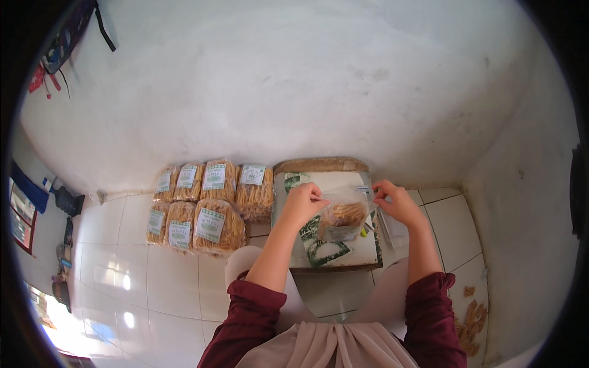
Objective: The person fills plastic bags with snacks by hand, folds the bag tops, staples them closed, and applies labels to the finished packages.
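A clear plastic bag [341, 222] of brown stick-shaped snacks stands on a low table [328, 254] with a white and green patterned top. Its loose upper edge is stretched between my two hands. My left hand [305, 202] pinches the left corner of the bag's mouth. At the right corner, my right hand [392, 199] pinches the same plastic edge. The snacks sit in the lower part of the bag, and a pale label shows on its near side. A small yellow-green item lies beside the bag, partly hidden.
Several filled, labelled snack bags [215, 184] stand in two rows on the tiled floor left of the table. A stack of clear plastic sheets or bags [394, 232] lies at the table's right. Loose brown snack pieces [471, 325] lie on the floor at lower right. A white wall [307, 80] rises behind.
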A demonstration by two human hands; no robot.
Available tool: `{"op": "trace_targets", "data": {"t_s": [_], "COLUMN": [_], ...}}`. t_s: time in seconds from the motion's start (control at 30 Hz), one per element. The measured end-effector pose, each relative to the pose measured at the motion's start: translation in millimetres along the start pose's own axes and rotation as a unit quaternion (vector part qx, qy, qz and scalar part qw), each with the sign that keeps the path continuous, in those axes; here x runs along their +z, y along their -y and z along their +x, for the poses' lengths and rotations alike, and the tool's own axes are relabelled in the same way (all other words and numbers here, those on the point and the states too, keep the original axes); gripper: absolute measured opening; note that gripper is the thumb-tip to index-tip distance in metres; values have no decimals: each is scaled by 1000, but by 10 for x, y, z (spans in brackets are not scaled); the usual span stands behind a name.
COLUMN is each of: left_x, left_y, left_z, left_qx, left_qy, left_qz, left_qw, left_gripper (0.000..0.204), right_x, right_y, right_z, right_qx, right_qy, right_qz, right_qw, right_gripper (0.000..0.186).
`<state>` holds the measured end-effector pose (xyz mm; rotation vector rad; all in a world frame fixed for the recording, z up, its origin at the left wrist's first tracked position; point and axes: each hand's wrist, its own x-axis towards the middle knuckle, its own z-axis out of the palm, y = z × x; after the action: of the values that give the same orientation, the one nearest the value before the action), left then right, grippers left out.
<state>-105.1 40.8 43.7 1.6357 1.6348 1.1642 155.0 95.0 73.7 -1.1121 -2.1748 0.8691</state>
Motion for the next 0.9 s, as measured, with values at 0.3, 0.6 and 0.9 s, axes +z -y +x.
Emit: {"op": "trace_targets", "data": {"t_s": [0.3, 0.6, 0.9], "left_x": [7, 68, 71], "left_y": [14, -9, 30], "left_z": [6, 23, 52], "left_qx": [17, 25, 31], "left_qy": [-21, -35, -61], "left_qz": [32, 61, 59], "left_qw": [999, 997, 996], "left_gripper": [9, 9, 11], "right_x": [-255, 427, 442], "right_y": [226, 623, 183], "right_z": [44, 525, 577], "right_qx": [-2, -23, 23], "right_qy": [4, 155, 216], "right_qz": [-128, -299, -228], "right_qw": [992, 941, 949], "right_gripper": [40, 69, 56]}}
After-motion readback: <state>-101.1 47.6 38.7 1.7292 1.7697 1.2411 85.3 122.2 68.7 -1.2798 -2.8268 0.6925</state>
